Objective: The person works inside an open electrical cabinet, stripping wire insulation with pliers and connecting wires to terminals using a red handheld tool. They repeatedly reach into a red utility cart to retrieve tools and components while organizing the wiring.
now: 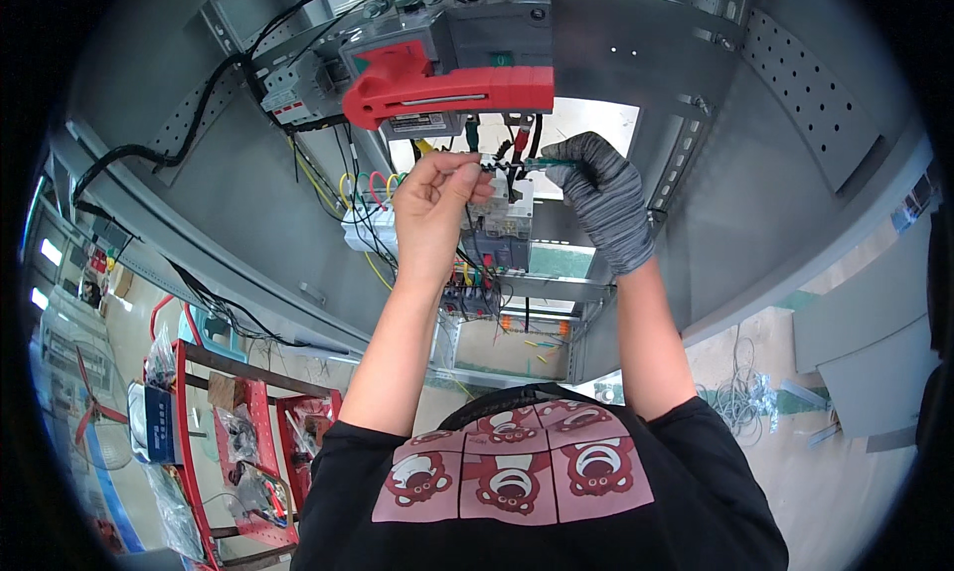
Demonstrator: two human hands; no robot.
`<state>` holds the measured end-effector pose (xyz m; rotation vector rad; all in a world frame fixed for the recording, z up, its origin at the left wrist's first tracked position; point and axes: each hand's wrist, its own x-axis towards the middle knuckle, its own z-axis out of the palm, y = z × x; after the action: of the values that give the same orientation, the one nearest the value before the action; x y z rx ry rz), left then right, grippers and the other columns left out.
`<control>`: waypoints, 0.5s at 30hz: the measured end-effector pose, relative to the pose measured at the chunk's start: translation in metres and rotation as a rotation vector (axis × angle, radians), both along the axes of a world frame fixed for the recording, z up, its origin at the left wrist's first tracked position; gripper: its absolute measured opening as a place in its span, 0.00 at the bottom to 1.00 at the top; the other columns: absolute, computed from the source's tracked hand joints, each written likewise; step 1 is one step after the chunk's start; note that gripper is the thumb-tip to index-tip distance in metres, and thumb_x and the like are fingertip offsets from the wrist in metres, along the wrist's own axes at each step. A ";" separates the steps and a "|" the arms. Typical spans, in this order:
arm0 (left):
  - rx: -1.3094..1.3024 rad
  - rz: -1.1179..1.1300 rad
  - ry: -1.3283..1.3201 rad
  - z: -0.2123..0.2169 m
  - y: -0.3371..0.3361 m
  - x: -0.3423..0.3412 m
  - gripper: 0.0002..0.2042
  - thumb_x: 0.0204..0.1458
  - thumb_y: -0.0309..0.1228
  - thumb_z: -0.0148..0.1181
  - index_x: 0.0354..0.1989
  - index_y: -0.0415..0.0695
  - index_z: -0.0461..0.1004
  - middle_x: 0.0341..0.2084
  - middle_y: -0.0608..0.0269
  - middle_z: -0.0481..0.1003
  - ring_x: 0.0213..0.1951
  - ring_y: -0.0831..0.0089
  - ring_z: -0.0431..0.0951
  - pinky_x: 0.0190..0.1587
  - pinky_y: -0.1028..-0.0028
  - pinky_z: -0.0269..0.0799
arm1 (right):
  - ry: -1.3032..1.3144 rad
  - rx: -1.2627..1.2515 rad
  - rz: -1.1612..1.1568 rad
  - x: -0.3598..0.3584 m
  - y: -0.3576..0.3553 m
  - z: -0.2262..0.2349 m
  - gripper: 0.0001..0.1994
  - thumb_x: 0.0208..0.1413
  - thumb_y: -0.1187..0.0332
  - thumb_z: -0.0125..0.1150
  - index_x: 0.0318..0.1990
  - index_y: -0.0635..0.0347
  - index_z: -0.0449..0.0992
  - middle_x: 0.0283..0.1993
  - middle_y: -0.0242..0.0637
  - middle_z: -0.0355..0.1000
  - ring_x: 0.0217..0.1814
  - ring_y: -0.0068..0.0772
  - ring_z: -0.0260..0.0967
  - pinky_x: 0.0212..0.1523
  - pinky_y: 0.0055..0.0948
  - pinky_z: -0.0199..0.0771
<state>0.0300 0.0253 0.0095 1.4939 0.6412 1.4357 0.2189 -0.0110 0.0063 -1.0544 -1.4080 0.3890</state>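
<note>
My bare left hand (pixel 437 191) is raised inside a grey metal cabinet, thumb and fingers pinched together beside thin black wires. What lies between those fingertips is too small to make out. A grey knitted glove covers my right hand (pixel 604 201), which is closed around a slim screwdriver (pixel 550 163) with a greenish, see-through handle. Its shaft points left toward my left fingertips. Just above both hands sits a grey switch with a large red lever handle (pixel 457 91). Behind and below them is a grey breaker (pixel 497 248), partly hidden by my left hand and wires.
Cabinet walls (pixel 805 94) close in on both sides. A black cable bundle (pixel 189 134) runs down the left. White modules (pixel 370 229) with looped coloured wires sit left of my left hand. Outside, a red rack (pixel 238 437) holds bagged parts; loose wire (pixel 740 397) lies on the right floor.
</note>
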 end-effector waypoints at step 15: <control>-0.028 -0.239 0.136 -0.014 0.016 0.003 0.05 0.58 0.21 0.53 0.40 0.34 0.71 0.31 0.56 0.78 0.34 0.72 0.80 0.39 0.75 0.75 | 0.111 -0.130 0.140 -0.004 0.012 0.009 0.04 0.57 0.76 0.55 0.38 0.64 0.74 0.31 0.33 0.74 0.28 0.19 0.70 0.31 0.23 0.72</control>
<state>0.0334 0.0413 -0.0041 1.5981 0.5412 1.1468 0.2144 0.0009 0.0153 -1.0250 -1.3753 0.6393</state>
